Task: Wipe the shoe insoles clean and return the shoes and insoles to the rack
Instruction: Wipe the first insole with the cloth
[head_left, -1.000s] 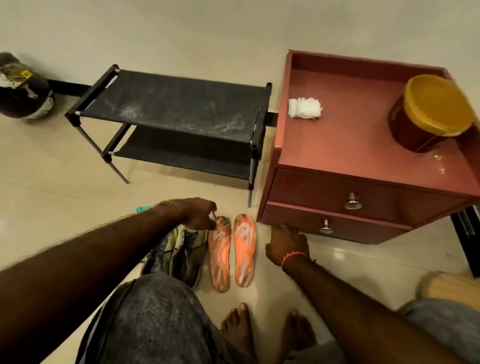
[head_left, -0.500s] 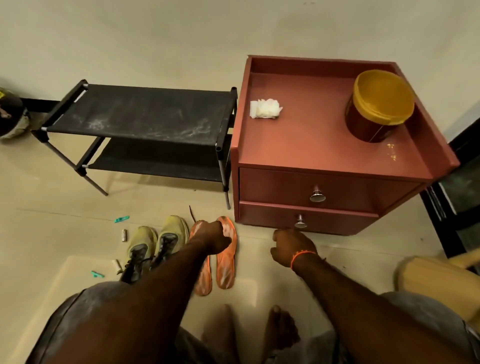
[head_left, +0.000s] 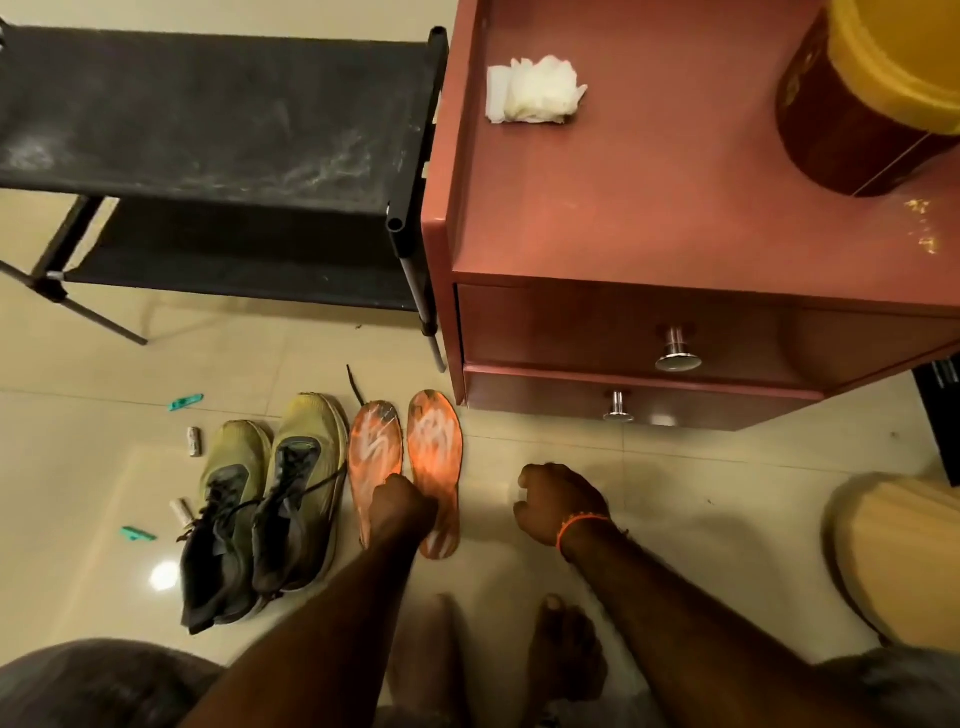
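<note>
- Person crouched on a tiled floor; left hand (head_left: 400, 506) lies over the 2 orange insoles (head_left: 434, 467), knuckles up, fingers curled under. Whether it grips an insole can't be told from this angle.
- Right hand (head_left: 558, 501), orange thread at the wrist, hovers loosely fisted just above the floor, right of the insoles, holding nothing visible.
- Insoles lie flat side by side, toes toward the cabinet, white scuffing on top; the right one sits just in front of the red cabinet (head_left: 675, 249), near its lower drawer.
- Pair of olive-green shoes (head_left: 270, 499) stands immediately left of the insoles, laces loose, one lace trailing toward the left insole.
- Black 2-tier shoe rack (head_left: 208, 119) stands behind the shoes, hard against the cabinet's left side; top shelf dusty.
- On the cabinet top: a crumpled white tissue (head_left: 532, 91) near the back-left, and a brown tub w/ yellow lid (head_left: 878, 88) at far right.
- Small scraps of litter dot the floor left of the shoes.
</note>
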